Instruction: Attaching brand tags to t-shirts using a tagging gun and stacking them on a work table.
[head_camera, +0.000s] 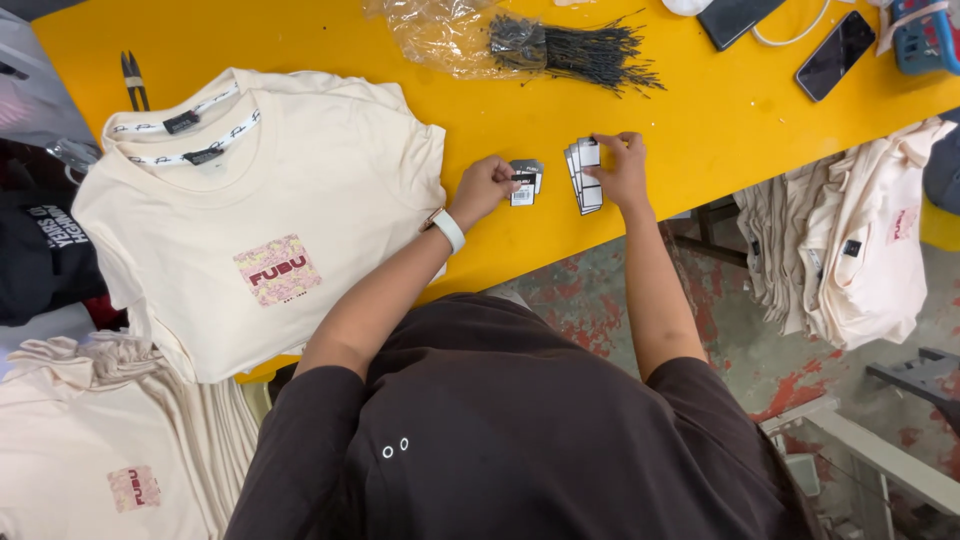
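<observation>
Below my chin, both forearms reach out over the yellow table (700, 120). My left hand (483, 188) pinches one small hang tag (525, 183), while my right hand (622, 170) clamps the fanned tag stack (586, 176). Best I keep the fan tight and peel one tag cleanly.

We see a smooth, faintly glossy yellow bench (700, 110). The cream shirts (300, 200) are soft matt cloth. The small tags (586, 175) look like stiff paper card, black and white. A crinkled clear plastic bag (440, 35) shines beside thin dark strings (590, 50). The phone (836, 55) is glossy black.
</observation>
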